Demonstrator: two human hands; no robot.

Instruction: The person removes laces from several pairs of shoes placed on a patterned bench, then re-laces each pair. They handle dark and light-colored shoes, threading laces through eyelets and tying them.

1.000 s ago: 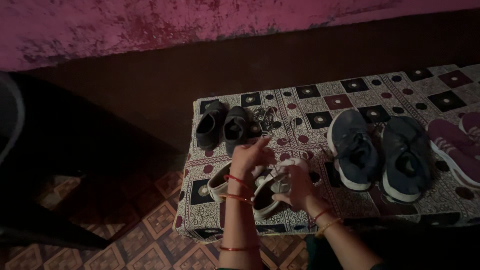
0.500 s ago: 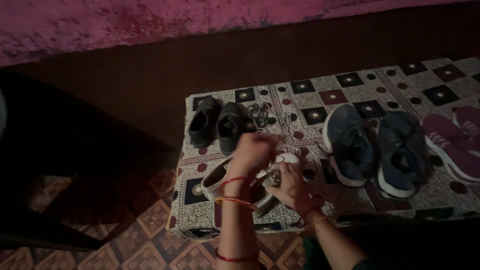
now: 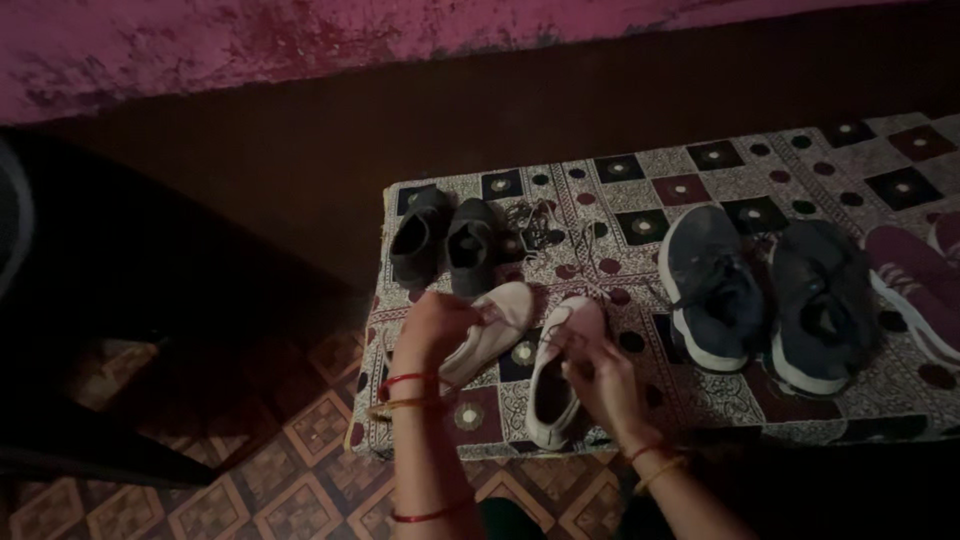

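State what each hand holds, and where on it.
The left hand grips the left white shoe at its heel end. The right hand rests on the right white shoe at its opening; grip unclear.

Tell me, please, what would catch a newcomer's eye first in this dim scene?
Most likely the pair of white shoes at the near edge of the patterned cloth-covered bench, with the left hand on one and the right hand on the other. Behind them stands a small black pair; to the right sit two big dark blue sneakers and a maroon shoe.

White shoes [image 3: 560,370], patterned maroon cloth [image 3: 700,170]
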